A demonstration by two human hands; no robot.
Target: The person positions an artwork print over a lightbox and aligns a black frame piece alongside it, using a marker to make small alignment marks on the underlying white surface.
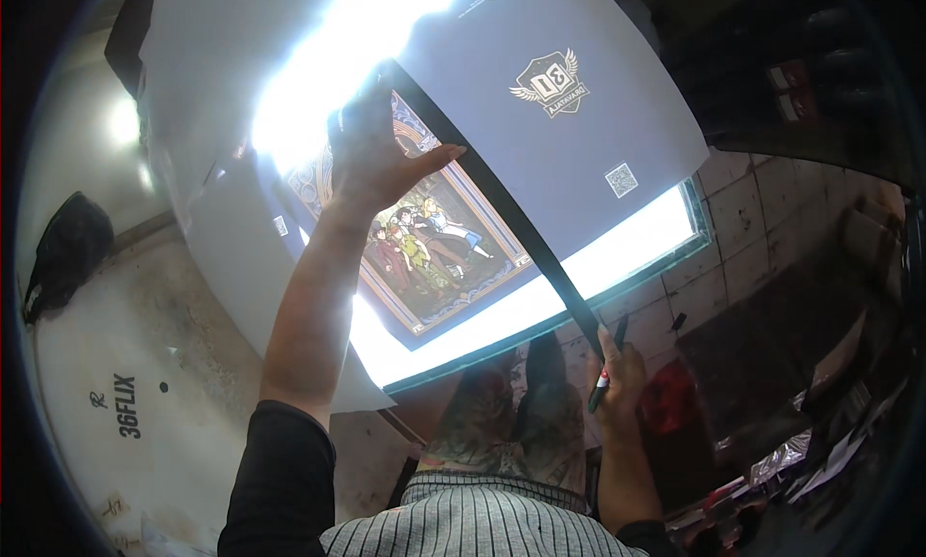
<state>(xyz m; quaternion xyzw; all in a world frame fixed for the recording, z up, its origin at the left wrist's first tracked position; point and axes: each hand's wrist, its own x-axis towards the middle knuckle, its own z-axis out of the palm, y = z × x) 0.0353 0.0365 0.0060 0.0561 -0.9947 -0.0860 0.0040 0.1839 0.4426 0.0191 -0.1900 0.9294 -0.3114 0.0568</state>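
The white sheet (579, 133) lies over a glowing light panel (579, 287), which washes out much of it. Under the sheet's lower edge shows a colourful framed picture (424, 248). The left hand (371, 157) presses flat on that picture, fingers together and thumb spread. A long black strip (502, 210) runs across the sheet beside the picture; the right hand (617, 374) pinches its lower end and also grips a pen (606, 369). Should the left hand's pressure ease, the strip could skew or the sheet slide. Glare hides the sheet's upper left; the bench is hard to make out.
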